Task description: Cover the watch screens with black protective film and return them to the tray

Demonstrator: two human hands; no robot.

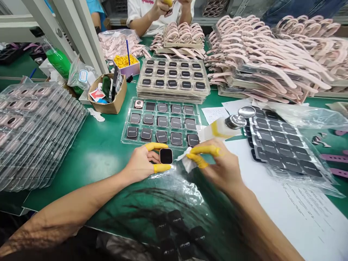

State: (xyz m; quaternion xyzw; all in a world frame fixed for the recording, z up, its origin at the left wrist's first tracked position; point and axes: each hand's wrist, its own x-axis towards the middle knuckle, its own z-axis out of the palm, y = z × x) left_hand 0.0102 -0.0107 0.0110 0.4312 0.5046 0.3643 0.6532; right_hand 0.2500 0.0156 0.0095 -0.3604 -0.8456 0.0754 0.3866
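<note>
My left hand [141, 163], with yellow finger cots on thumb and forefinger, pinches a small square black watch body [166, 156] just above the green table. My right hand [217, 165], also in yellow cots, grips a crumpled white wipe [187, 162] right beside the watch body. Just beyond my hands lies a clear tray [127, 123] holding several black watch bodies and one pink one [139, 104]. A crinkled clear plastic bag [182, 185] lies under my hands.
A stack of filled trays [174, 78] stands behind, pink straps [261, 54] are piled at back right, clear trays [35, 127] at left. A press-top bottle [235, 121], a cardboard box [108, 92], paper sheets [299, 214] and another person's hands [163, 9] are also present.
</note>
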